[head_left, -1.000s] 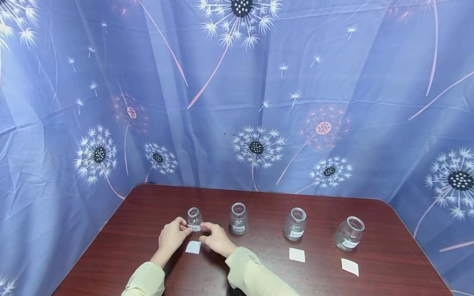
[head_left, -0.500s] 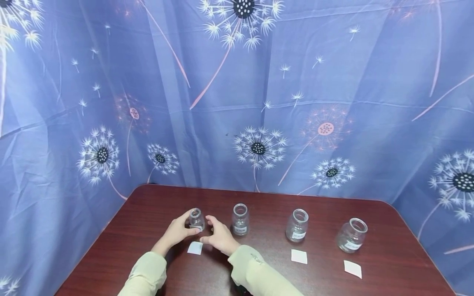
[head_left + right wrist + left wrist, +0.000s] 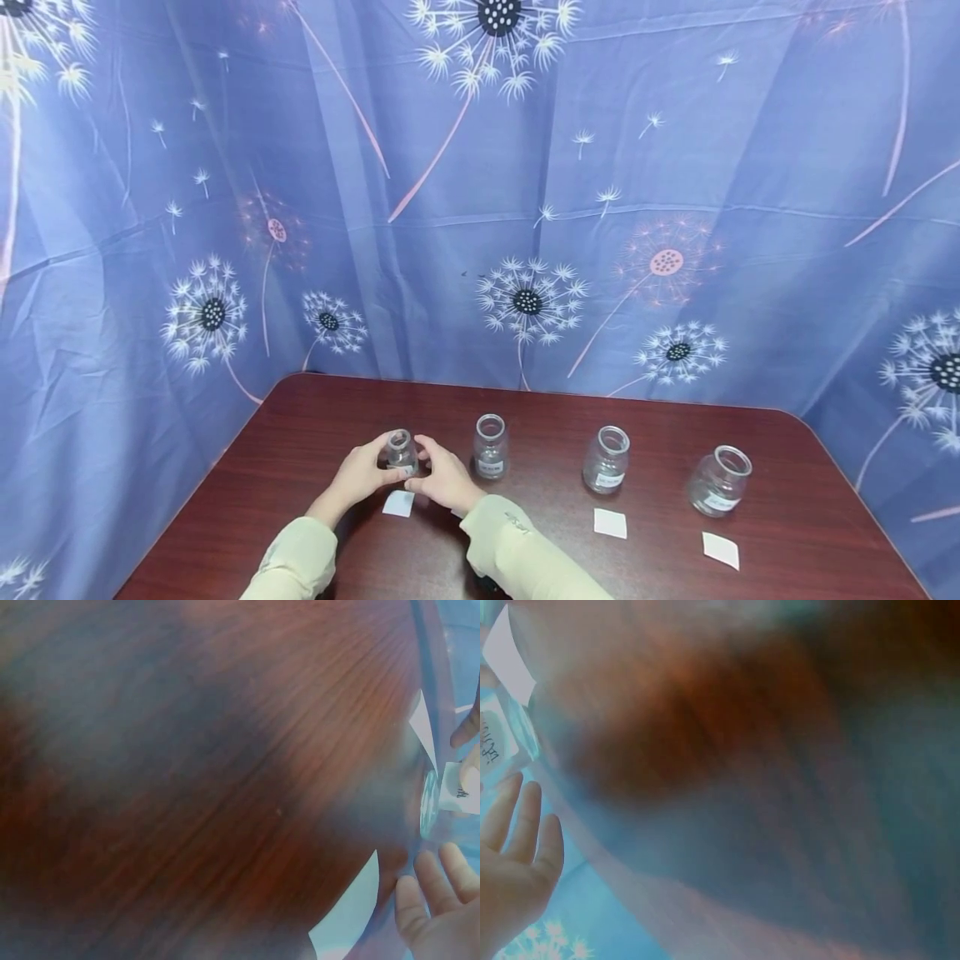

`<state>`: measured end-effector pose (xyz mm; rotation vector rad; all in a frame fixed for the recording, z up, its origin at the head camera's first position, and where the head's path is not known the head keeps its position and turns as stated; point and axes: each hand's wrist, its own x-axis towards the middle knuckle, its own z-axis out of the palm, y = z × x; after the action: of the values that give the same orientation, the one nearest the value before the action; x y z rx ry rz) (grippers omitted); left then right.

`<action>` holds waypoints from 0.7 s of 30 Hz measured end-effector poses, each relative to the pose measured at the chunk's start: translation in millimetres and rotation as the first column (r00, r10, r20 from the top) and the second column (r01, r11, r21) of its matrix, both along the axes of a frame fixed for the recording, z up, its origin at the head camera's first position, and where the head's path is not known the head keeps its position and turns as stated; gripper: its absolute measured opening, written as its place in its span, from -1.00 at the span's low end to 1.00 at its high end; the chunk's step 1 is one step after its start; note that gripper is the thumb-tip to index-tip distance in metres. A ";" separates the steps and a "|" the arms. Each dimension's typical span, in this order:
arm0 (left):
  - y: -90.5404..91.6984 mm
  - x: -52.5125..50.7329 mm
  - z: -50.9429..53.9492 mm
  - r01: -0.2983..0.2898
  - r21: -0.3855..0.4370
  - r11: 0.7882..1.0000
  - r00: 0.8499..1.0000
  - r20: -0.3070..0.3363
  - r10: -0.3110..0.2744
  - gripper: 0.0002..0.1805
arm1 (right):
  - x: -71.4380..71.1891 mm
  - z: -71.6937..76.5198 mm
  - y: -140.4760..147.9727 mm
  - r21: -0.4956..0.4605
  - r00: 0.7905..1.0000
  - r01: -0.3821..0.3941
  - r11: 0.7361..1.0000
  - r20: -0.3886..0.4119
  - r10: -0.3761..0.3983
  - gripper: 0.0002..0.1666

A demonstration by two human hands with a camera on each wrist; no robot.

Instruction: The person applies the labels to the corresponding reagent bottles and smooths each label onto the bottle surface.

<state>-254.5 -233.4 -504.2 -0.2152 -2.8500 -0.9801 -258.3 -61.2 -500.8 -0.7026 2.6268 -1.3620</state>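
A small clear glass jar (image 3: 401, 457) with a white label stands at the left of the dark red table. My left hand (image 3: 356, 479) holds it from the left, thumb in front and fingers behind. My right hand (image 3: 447, 481) is cupped at the jar's right side, its thumb near the label; whether it touches the glass I cannot tell. In the right wrist view, the right fingers (image 3: 433, 885) stretch out beside the jar, and a thumb presses its label (image 3: 457, 787). A white paper square (image 3: 398, 502) lies just in front of the jar.
More labelled glass jars stand in a row to the right: a narrow jar (image 3: 491, 447), a wider jar (image 3: 606, 462) and a round jar (image 3: 718, 483). Paper squares (image 3: 610, 523) lie before them. A blue dandelion-print curtain (image 3: 435, 250) hangs behind the table (image 3: 795, 508).
My left hand has spread round the jar and taken hold of it. The jar has shifted slightly toward the paper square. The right hand stays close by. The head view has shifted a little.
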 end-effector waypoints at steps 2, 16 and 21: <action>0.5 2.8 -0.8 0.016 -0.033 0.999 1.000 -0.013 -0.017 -0.33 | -0.5 -1.7 -0.4 0.016 0.999 0.009 1.000 -0.032 -0.009 -0.23; 4.5 13.1 -1.0 0.048 -0.171 0.984 0.995 -0.074 -0.062 -0.32 | 8.3 -5.2 -8.2 0.122 0.979 0.139 0.983 -0.163 -0.118 -0.40; 0.6 12.9 3.8 0.086 -0.211 0.974 0.992 -0.076 -0.104 -0.35 | 5.9 -7.7 -7.1 0.127 0.978 0.117 0.985 -0.187 -0.092 -0.39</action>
<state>-241.6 -232.7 -500.3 -0.4068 -2.8823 -0.6680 -252.4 -68.3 -508.6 -0.7094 2.9056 -1.1770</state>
